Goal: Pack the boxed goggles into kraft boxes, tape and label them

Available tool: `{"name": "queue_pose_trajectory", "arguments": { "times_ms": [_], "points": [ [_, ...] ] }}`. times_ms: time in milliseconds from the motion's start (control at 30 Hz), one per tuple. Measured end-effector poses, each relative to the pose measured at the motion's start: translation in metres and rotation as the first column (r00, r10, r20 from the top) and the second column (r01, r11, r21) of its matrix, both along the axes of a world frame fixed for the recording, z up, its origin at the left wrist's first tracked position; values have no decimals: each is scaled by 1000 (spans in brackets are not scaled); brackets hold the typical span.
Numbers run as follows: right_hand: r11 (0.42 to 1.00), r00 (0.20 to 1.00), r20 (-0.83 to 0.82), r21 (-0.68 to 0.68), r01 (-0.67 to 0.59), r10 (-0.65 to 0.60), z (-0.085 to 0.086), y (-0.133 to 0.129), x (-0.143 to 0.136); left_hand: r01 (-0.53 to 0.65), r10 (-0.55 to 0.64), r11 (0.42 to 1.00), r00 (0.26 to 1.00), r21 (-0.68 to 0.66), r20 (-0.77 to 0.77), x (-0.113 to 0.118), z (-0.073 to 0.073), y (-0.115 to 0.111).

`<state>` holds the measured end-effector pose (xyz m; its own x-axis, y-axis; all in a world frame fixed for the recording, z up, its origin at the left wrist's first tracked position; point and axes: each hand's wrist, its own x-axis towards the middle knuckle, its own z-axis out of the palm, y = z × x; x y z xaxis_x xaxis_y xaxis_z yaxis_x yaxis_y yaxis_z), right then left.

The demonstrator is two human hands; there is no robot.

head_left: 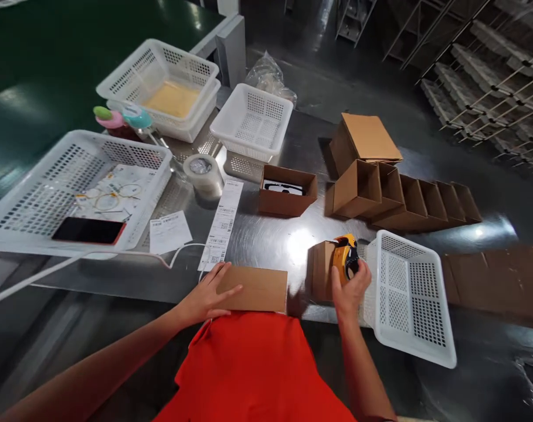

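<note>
My left hand (210, 297) lies with spread, stretched fingers on the left end of a closed cardboard box (260, 288), which sits at the table edge against my red shirt. My right hand (350, 288) is closed around a yellow and black tape dispenser (346, 258). The dispenser is at the right side of a second small cardboard box (322, 272); I cannot tell whether it touches that box. Beyond them, an open cardboard box (288, 202) has a black-and-white item inside. A strip of printed labels (224, 225) lies beyond my left hand.
Several open cardboard boxes (409, 199) stand in a row at the right. A white basket (413, 293) is beside my right hand. At the left are another basket (143, 158) with a phone (89, 230), a clear tape roll (203, 176) and a white cable (134, 253).
</note>
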<state>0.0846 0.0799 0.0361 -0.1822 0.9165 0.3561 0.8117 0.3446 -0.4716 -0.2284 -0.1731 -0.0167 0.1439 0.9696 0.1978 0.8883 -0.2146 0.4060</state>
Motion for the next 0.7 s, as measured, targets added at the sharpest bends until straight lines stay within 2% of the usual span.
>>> {"name": "queue_pose_trajectory", "arguments": {
  "times_ms": [33, 100, 133, 200, 267, 333, 367, 433, 500, 567, 700],
  "points": [
    [999, 991, 127, -10, 35, -33, 1, 12, 14, 0, 0, 1000, 1000, 9, 8, 2, 0, 1],
    [996, 941, 339, -88, 18, 13, -5, 27, 35, 4, -5, 1000, 1000, 23, 19, 6, -1, 5],
    [992, 914, 401, -126, -15, 65, -9, 31, 41, 10, -11, 1000, 1000, 30, 24, 8, -2, 8],
    [986, 898, 423, -150, -68, 126, -16, 34, 46, 22, -23, 999, 999, 45, 35, 13, -3, 13],
    [984, 944, 308, -165, -71, 119, -12, 31, 47, 21, -23, 999, 999, 47, 45, 16, -4, 18],
    [958, 993, 51, -272, -85, 103, 1, 23, 45, 12, -14, 999, 998, 40, 56, 16, -4, 20],
    [926, 989, -116, -355, -125, 89, 10, 16, 43, 9, -11, 999, 998, 34, 62, 16, -5, 21],
    [830, 895, -446, -489, -268, 25, 26, 0, 34, 9, -12, 999, 997, 36, 80, 15, -6, 21],
    [731, 767, -641, -541, -416, -38, 35, -19, 15, 8, -13, 999, 995, 49, 104, 14, -8, 22],
    [653, 714, -700, -555, -515, -32, 35, -37, -11, 4, -11, 999, 992, 48, 127, 14, -11, 22],
    [504, 733, -668, -593, -628, 129, 29, -53, -57, -33, 37, 999, 985, -29, 166, 16, -13, 23]
  ]
}}
